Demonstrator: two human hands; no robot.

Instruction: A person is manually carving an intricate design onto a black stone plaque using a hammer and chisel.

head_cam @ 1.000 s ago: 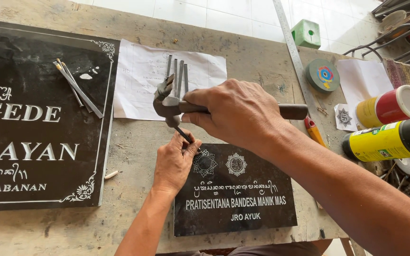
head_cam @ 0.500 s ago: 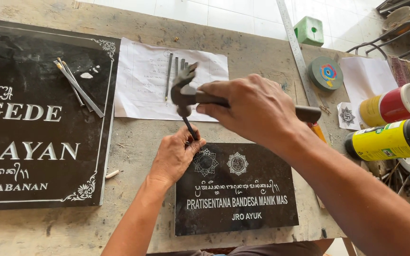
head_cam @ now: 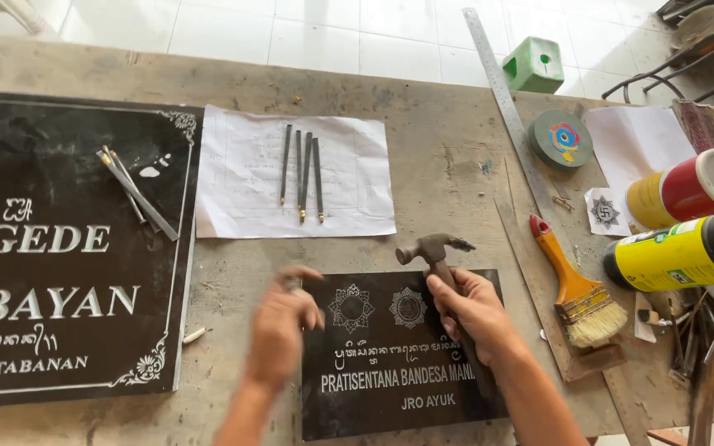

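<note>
A single head-worn camera looks steeply down and forward over a worn grey wooden workbench (head_cam: 448, 165), close enough that both forearms enter from the bottom edge. The left hand (head_cam: 283, 330) and right hand (head_cam: 473, 310) sit low in the centre. Beyond the fingertips the bench runs to a white tiled floor (head_cam: 307, 33) along the top edge. With only this view, no other shares the scene.

right hand (head_cam: 477, 314): grips hammer (head_cam: 434, 248) | left hand (head_cam: 283, 326): blurred, beside plaque (head_cam: 390, 388)
</note>
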